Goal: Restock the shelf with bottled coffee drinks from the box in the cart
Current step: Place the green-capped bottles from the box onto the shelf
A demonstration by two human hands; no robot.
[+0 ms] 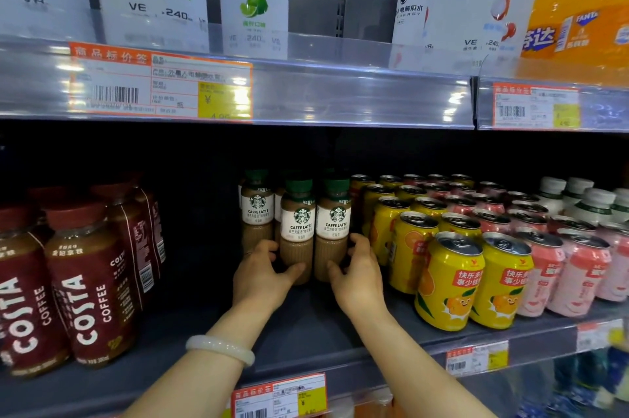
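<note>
On mid shelf: left hand & right hand each curled round a latte bottle; risk — shove too hard, back row tips.

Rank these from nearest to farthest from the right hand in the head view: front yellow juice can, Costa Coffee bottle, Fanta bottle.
From the right hand:
1. Front yellow juice can, just to its right.
2. Costa Coffee bottle, far left, same shelf.
3. Fanta bottle, upper shelf, top right.

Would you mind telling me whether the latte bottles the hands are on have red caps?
No, the two latte bottles held between the left hand and right hand have green caps; the red caps belong to the Costa bottles.
</note>
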